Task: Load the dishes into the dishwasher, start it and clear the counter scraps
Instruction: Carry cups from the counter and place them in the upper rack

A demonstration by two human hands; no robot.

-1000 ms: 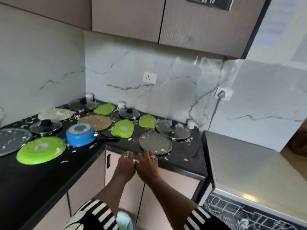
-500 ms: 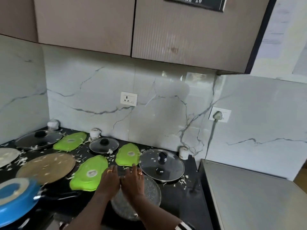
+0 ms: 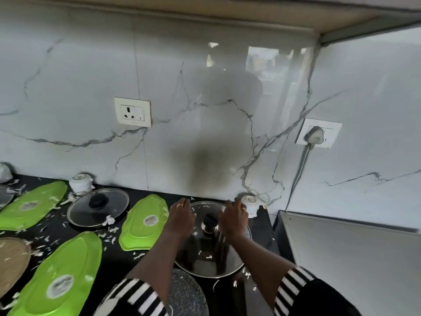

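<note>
On the black counter (image 3: pixel 118 254) lies a large glass lid (image 3: pixel 205 254) with a black knob (image 3: pixel 209 221). My left hand (image 3: pixel 181 215) is spread palm down over the lid's far left part. To the right of the knob, my right hand (image 3: pixel 232 218) hovers blurred, close to a small upturned white cup (image 3: pixel 250 202). Neither hand holds anything. A grey speckled plate (image 3: pixel 186 293) sits partly under the lid's near edge. Green leaf-shaped plates (image 3: pixel 143 222) (image 3: pixel 61 277) (image 3: pixel 32 206) lie to the left. White scraps (image 3: pixel 109 221) are scattered over the counter and lids.
A second glass lid (image 3: pixel 98 207) and another upturned white cup (image 3: pixel 80 182) stand at the back left. A brown plate (image 3: pixel 11 256) is at the left edge. The steel dishwasher top (image 3: pixel 353 258) adjoins on the right, with a plugged cable (image 3: pixel 315 134) on the wall above.
I have moved closer to the counter. Both hands went forward from the grey speckled plate to the large glass lid and spread apart either side of its knob.
</note>
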